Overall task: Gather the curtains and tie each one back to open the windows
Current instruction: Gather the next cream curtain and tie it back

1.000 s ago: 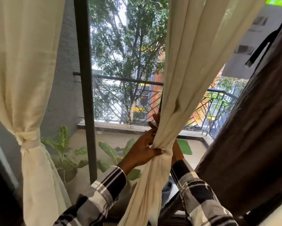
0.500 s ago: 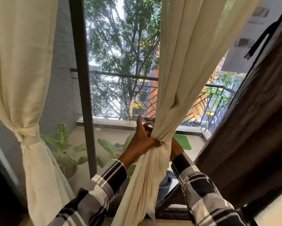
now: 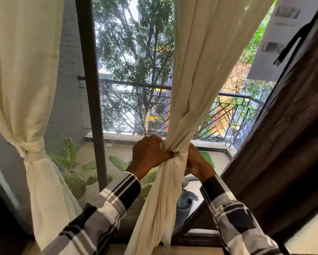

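The tied curtain [image 3: 28, 111] hangs far to the left of the window post [image 3: 92, 107], already cinched with a cloth band at its waist, so that one looks finished. Right of the post, the middle curtain [image 3: 195, 74] is the one in hand. The left hand [image 3: 150, 153] is clenched on the gathered neck of the cloth from the post side. A moment ago its thumb stood up and the fingers were feeding something round the bunch; now it has closed into a fist and the waist looks narrower and more twisted. I judge the wrap is being drawn tight, the knot near made but not yet let go.

The right hand [image 3: 198, 162] sits on the far side of the bunch from the post, fingers curled against the cloth; it seems to be grasping the fabric or a tie end, though the folds hide its fingertips. Whether a separate band is in use, I cannot tell: the knot itself is buried between both hands. Farthest from the post, a dark curtain [image 3: 290, 126] runs out of view, its state unclear.
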Action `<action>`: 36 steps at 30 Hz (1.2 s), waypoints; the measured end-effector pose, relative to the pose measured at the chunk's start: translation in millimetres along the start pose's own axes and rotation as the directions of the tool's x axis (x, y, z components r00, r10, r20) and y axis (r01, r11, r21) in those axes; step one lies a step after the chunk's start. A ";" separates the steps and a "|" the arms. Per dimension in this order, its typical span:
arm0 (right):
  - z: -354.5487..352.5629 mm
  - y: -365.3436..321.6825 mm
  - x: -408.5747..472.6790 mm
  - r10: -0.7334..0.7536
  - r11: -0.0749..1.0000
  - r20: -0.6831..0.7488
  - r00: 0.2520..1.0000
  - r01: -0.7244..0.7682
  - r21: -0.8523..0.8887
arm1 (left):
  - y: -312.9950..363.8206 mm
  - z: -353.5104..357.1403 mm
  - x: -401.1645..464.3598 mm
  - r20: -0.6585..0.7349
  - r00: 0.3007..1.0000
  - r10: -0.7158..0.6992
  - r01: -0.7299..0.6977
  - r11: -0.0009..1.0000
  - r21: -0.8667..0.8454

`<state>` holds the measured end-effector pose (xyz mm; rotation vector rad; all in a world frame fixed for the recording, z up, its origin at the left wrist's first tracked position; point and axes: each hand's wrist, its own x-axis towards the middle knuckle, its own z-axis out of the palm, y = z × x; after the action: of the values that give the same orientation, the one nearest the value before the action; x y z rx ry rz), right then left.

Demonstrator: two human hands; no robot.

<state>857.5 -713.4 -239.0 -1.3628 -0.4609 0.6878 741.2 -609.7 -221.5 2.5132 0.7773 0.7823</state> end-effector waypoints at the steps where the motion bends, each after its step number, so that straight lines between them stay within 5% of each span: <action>1: -0.9 3.1 -1.5 -0.012 1.000 -0.004 1.000 0.012 -0.010 | 0.0 0.0 -0.4 -0.036 0.999 0.002 -0.002 1.000 0.023; 7: -10.8 20.1 -16.6 -0.157 0.962 0.084 0.984 0.133 0.237 | -4.6 6.6 -1.8 -0.181 0.976 0.118 -0.116 0.993 0.023; 16: -9.0 22.2 -29.4 -0.388 0.920 -0.077 0.918 0.391 0.023 | 3.0 14.7 -11.7 -0.210 0.972 0.103 -0.111 0.993 -0.028; 22: 2.7 22.4 -18.8 -0.459 0.888 -0.320 0.829 0.439 -0.139 | -6.3 49.8 -34.1 -0.459 0.773 0.437 -0.373 0.899 0.228; 28: 8.0 31.6 -9.7 -0.510 0.858 -0.331 0.794 0.445 -0.255 | -18.9 68.9 -49.5 -0.510 0.713 0.481 -0.402 0.877 0.264; 32: 12.3 28.2 -16.3 -0.507 0.860 -0.236 0.829 0.467 -0.206 | -9.3 75.9 -61.6 -0.462 0.764 0.450 -0.433 0.889 0.151; 36: 8.3 23.5 -24.3 -0.481 0.863 -0.038 0.876 0.466 -0.197 | 0.4 68.1 -62.0 -0.400 0.893 0.207 -0.321 0.916 -0.243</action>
<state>830.2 -722.5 -258.5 -1.3700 -0.7735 0.1802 740.2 -661.3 -297.8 2.2436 0.3775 1.3856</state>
